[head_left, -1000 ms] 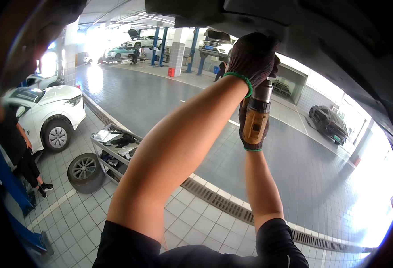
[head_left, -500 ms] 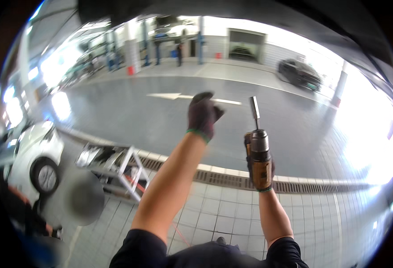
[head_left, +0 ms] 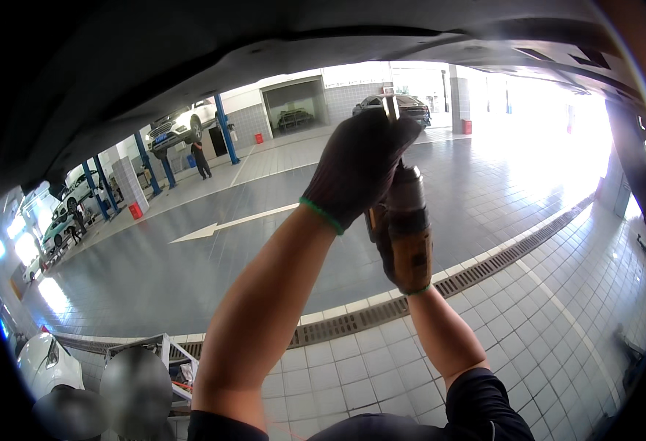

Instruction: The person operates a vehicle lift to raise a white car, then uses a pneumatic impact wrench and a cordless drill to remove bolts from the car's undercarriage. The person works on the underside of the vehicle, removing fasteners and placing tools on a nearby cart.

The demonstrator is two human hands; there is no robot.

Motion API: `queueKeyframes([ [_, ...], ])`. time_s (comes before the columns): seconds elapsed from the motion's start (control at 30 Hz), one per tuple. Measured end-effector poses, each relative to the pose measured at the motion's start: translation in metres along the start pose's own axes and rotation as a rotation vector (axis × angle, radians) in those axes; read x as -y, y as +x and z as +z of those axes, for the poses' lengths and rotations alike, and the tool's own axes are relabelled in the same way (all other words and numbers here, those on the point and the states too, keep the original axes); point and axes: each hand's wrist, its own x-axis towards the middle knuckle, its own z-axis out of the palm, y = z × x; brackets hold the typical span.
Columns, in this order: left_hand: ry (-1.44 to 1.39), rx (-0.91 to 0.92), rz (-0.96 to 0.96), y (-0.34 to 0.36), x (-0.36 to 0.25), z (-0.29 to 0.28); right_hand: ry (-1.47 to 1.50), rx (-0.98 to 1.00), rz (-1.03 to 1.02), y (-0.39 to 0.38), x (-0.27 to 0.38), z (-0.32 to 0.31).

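My right hand (head_left: 387, 257), in a dark glove with green cuff trim, grips the handle of a yellow-and-black cordless drill (head_left: 413, 253). The tool points up and away from me. A long metal socket (head_left: 390, 107) stands at its front end, under the dark car underside (head_left: 213, 44). My left hand (head_left: 356, 165), gloved the same way, is closed around the socket and its shaft just ahead of the chuck. Only the socket's upper end shows above the fingers; most of the shaft is hidden behind the left hand.
A floor drain grate (head_left: 352, 320) crosses the tiles in front of me. At lower left stand a metal-framed cart (head_left: 163, 353) and a white car (head_left: 49, 361). Farther off are a raised white car (head_left: 182, 123), a person (head_left: 200, 159), and a dark parked car (head_left: 413, 109).
My left hand has moved right and closed on the socket. The drill has risen slightly and shifted left in view. The view has turned right and tilted up, showing more car underside.
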Motion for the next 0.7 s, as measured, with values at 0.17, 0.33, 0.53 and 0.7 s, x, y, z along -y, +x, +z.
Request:
queueKeyframes([
  [0.17,0.081,0.055,0.073,0.073,0.001,0.064,0.010,-0.189,-0.264,0.066,0.000,-0.053],
  [0.33,0.102,-0.074,0.109,0.120,0.003,0.135,0.045,-0.168,-0.226,0.116,-0.020,-0.121],
  [0.53,0.140,-0.090,0.039,0.149,0.004,0.163,-0.094,-0.186,-0.273,0.151,-0.032,-0.158],
  [0.7,0.143,-0.082,0.009,0.157,0.002,0.164,0.216,-0.091,-0.110,0.164,-0.040,-0.165],
])
